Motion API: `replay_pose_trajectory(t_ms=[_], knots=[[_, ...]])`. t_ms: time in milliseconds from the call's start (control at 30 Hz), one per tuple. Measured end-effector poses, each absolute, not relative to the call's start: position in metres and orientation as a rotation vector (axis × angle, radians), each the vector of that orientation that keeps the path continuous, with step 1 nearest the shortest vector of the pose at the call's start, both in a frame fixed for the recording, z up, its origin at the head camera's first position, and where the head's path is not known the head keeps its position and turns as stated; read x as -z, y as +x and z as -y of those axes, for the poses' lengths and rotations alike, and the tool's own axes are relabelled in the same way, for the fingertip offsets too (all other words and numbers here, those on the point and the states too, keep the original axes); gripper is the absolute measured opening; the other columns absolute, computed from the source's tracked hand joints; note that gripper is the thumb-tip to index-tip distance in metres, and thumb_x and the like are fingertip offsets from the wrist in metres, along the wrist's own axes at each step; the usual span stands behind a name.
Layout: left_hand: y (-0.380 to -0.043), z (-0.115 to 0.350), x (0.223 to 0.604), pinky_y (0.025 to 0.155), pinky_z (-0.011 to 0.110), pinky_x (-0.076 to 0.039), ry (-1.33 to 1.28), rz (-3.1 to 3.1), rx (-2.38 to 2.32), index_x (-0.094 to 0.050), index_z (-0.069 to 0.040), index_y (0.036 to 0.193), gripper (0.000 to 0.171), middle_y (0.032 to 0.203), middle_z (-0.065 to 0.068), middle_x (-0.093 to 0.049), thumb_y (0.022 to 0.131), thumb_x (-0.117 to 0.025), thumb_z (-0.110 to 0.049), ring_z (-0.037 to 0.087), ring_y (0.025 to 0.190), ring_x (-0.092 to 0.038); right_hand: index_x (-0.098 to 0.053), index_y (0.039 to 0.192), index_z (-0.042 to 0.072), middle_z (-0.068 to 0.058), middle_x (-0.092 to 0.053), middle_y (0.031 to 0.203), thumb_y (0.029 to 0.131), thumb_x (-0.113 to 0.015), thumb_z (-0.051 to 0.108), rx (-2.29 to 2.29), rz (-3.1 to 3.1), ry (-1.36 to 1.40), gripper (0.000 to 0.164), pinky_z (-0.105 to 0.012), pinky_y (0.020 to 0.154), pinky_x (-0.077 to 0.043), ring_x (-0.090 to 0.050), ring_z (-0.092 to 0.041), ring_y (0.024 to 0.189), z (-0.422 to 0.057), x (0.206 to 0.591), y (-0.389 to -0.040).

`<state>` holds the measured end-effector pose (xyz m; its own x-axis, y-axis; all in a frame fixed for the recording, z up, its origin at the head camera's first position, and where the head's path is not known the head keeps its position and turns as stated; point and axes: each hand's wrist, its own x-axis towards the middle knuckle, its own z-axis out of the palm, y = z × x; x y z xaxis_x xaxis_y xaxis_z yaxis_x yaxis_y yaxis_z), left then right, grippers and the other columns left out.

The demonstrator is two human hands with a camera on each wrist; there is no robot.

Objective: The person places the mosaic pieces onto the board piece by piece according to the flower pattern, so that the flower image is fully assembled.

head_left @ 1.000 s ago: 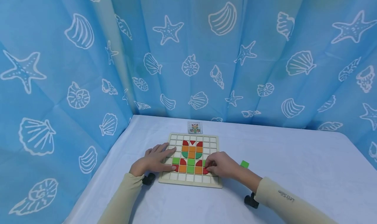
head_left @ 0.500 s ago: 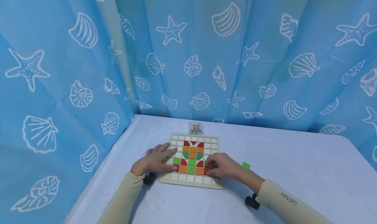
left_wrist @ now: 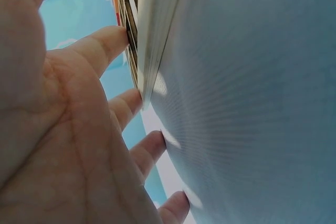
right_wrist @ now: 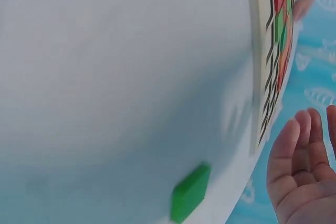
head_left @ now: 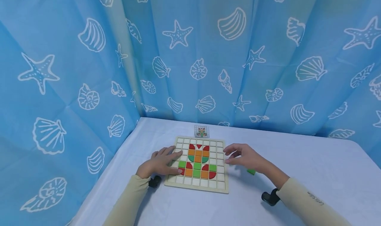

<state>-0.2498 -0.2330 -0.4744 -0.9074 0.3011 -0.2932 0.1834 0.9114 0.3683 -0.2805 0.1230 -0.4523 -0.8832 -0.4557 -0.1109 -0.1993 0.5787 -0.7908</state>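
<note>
A square wooden mosaic board (head_left: pixel 196 188) lies on the table, with white cells and red, orange and green pieces set in a flower-like pattern. My left hand (head_left: pixel 160 162) rests on its left side, fingers spread. In the left wrist view, the thumb and index finger reach the board's edge (left_wrist: pixel 156 35), while other fingertips touch the cloth. My right hand (head_left: pixel 246 157) hovers beside the board's right edge, fingers loosely bent, with nothing seen in them. A loose green square tile (right_wrist: pixel 190 195) lies on the cloth below that hand. A red rounded piece (head_left: pixel 212 175) sits at the pattern's lower right.
A small pattern card (head_left: pixel 201 131) lies just behind the board. White cloth (head_left: pixel 297 173) covers the table. A blue curtain (head_left: pixel 190 54) with shell prints hangs behind and to the left. A black wrist camera (head_left: pixel 270 197) sits under the right wrist.
My right hand has let go of the red rounded piece at the board's lower right and moved up and right, off the board. The left hand keeps its place on the board.
</note>
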Motion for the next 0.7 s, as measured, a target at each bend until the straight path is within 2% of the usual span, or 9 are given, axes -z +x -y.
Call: replay_pose_trajectory(t_ms=[200,467,533,700], knots=[[-0.25,0.232,0.474,0.118,0.063,-0.013,0.351,-2.724,-0.477,-0.031,-0.034,0.155,0.084,0.166,0.005,-0.016,0.084,-0.066,-0.062,0.036,0.151,-0.011,-0.065,0.125,0.009,-0.011,-0.065,0.123,0.088,-0.076,0.026,1.149,-2.606,-0.39,0.042,-0.038,0.088,-0.056,-0.062,-0.023,0.106,-0.146,0.456,-0.284],[-0.25,0.228,0.47,0.118,0.063,-0.014,0.336,-2.72,-0.487,-0.033,-0.032,0.155,0.085,0.165,0.006,-0.018,0.083,-0.068,-0.061,0.037,0.15,-0.013,-0.052,0.141,0.009,-0.017,-0.055,0.138,0.09,-0.072,0.03,1.208,-2.495,-0.387,0.059,-0.05,0.099,-0.051,-0.056,-0.033,0.122,-0.189,0.462,-0.284],[-0.25,0.228,0.47,0.118,0.063,-0.014,0.345,-2.722,-0.481,-0.033,-0.032,0.155,0.085,0.165,0.006,-0.018,0.083,-0.068,-0.061,0.037,0.15,-0.013,-0.053,0.14,0.01,-0.016,-0.057,0.134,0.088,-0.074,0.03,1.202,-2.49,-0.349,0.059,-0.048,0.096,-0.052,-0.057,-0.032,0.119,-0.197,0.465,-0.283],[-0.249,0.231,0.472,0.117,0.063,-0.015,0.361,-2.726,-0.466,-0.033,-0.032,0.155,0.084,0.165,0.006,-0.018,0.084,-0.067,-0.062,0.037,0.15,-0.014,-0.059,0.132,0.011,-0.01,-0.059,0.117,0.081,-0.082,0.025,1.161,-2.456,-0.235,0.058,-0.033,0.083,-0.052,-0.054,-0.024,0.103,-0.206,0.477,-0.28]])
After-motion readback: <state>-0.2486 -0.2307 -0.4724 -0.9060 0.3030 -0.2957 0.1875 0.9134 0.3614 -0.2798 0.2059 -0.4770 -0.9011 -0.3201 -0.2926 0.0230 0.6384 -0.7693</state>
